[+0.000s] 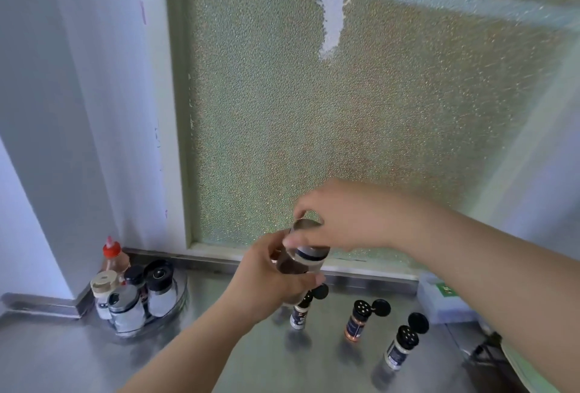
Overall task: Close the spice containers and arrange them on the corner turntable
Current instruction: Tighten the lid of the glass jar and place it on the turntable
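My left hand [266,282] grips a clear glass spice jar [303,262] with dark spice at its bottom, held above the steel counter. My right hand [339,220] pinches the jar's metal lid [306,225] at the top. On the counter below stand three small shakers with their black flip caps open: one with a dark label [299,314], an orange one [356,323] and a white one [400,350]. The clear turntable [179,308] sits in the left corner with several closed containers on it, among them a black-capped jar [160,287] and a metal-topped jar [125,311].
A red-capped sauce bottle [113,256] stands at the back of the turntable against the wall. A frosted window [345,110] rises behind the counter. A white box [439,298] and a dark cable [483,348] lie at the right edge.
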A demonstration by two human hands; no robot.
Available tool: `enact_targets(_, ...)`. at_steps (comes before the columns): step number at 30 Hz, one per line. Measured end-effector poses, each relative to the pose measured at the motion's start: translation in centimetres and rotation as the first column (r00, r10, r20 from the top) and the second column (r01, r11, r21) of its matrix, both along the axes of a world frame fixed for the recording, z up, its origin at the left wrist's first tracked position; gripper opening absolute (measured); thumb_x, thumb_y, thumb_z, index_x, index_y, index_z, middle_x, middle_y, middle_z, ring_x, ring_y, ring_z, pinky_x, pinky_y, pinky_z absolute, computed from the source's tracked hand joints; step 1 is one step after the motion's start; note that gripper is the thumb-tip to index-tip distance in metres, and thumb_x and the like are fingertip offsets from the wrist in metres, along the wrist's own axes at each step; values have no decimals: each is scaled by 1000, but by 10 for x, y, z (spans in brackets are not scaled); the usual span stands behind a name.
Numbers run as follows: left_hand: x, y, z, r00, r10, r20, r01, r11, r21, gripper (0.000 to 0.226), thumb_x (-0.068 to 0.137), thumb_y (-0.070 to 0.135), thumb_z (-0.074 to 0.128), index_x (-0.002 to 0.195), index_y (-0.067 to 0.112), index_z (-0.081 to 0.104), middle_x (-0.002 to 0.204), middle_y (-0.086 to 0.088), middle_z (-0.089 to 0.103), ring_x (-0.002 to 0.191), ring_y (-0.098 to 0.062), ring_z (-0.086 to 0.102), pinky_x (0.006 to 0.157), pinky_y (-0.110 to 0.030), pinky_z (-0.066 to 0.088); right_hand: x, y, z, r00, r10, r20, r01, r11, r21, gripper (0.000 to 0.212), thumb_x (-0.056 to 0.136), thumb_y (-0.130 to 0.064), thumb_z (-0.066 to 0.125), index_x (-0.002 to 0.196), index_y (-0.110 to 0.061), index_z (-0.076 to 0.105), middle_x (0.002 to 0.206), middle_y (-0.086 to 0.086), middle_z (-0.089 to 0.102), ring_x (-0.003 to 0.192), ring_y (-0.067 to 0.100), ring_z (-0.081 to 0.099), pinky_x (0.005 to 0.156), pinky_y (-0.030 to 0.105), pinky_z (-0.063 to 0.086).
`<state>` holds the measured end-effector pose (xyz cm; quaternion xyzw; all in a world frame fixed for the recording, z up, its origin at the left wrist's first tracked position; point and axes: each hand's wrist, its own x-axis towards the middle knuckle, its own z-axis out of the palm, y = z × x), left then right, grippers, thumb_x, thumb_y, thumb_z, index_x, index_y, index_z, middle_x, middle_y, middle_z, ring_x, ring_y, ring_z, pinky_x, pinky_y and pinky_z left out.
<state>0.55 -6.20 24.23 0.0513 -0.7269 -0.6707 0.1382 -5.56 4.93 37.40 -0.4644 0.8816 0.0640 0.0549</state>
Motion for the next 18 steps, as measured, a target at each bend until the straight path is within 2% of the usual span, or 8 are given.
enact_targets(2, 1, 1, 2, 1000, -3, -4, 3, 1000, 2, 37, 59, 8, 85, 89, 19, 66, 76, 4, 65, 64, 0, 59, 56, -9, 48, -2, 1, 2, 997, -59, 46, 59, 998, 18, 66, 77, -73, 47, 132, -37, 47, 111, -6, 65, 92, 10, 63, 81, 30, 47)
enact_targets(4, 2, 0, 4, 1000, -22, -14, 22, 1000, 0, 39, 59, 10, 85, 90, 24, 66, 78, 4, 66, 68, -1, 59, 58, -8, 47, 0, 3, 9, 992, -28, 125, 23, 999, 40, 62, 78, -58, 62, 134, -47, 39, 131, -15, 52, 108, 6, 53, 81, 22, 40)
enact_targets(5, 2, -1, 5, 999, -26, -18, 26, 1000, -2, 39, 58, 11, 86, 89, 25, 66, 78, 6, 66, 68, -1, 60, 59, -9, 47, 0, 3, 10, 992, 13, 126, -17, 999, 29, 56, 79, -49, 65, 131, -48, 43, 129, -17, 52, 105, 5, 51, 77, 19, 39)
enact_targets(9, 5, -3, 7, 999, -32, -45, 31, 999, -14, 35, 58, 6, 85, 85, 19, 65, 74, 4, 64, 60, -1, 56, 55, -10, 45, 4, -6, -4, 999, 49, 16, -49, 999, -8, 35, 80, -51, 61, 109, -32, 62, 96, -8, 65, 82, 12, 58, 70, 30, 50)
enact_targets(12, 7, 3, 6, 999, -23, -41, 24, 1000, 19, 41, 60, 1, 83, 94, 13, 63, 74, 0, 63, 56, -5, 55, 51, -17, 48, 8, -14, -9, 995, -35, -97, 41, 997, 60, 48, 85, -60, 48, 83, -13, 62, 74, 3, 65, 53, 14, 55, 46, 24, 36)
enact_targets(14, 7, 4, 5, 999, -26, -21, 27, 999, 46, 45, 58, 5, 84, 96, 11, 62, 75, 0, 63, 58, -8, 58, 53, -21, 51, 10, -17, -10, 989, -138, -61, 143, 984, 102, 64, 86, -67, 37, 80, -9, 62, 65, 8, 68, 44, 13, 59, 44, 21, 40)
enact_targets(16, 6, 0, 3, 998, -50, -28, 50, 999, 20, 43, 54, 15, 86, 91, 18, 65, 79, 1, 67, 67, -7, 62, 59, -17, 51, 8, -14, 0, 975, -207, 75, 196, 972, 128, 76, 81, -75, 31, 105, -10, 64, 82, 11, 74, 56, 14, 69, 55, 22, 53)
enact_targets(18, 7, -6, 3, 997, -71, -39, 72, 997, 34, 43, 51, 20, 85, 90, 22, 67, 78, 5, 68, 71, -6, 61, 64, -15, 49, 3, -7, 15, 970, -145, 194, 113, 980, 166, 66, 80, -69, 45, 137, -36, 41, 131, -2, 59, 92, 11, 69, 76, 21, 48)
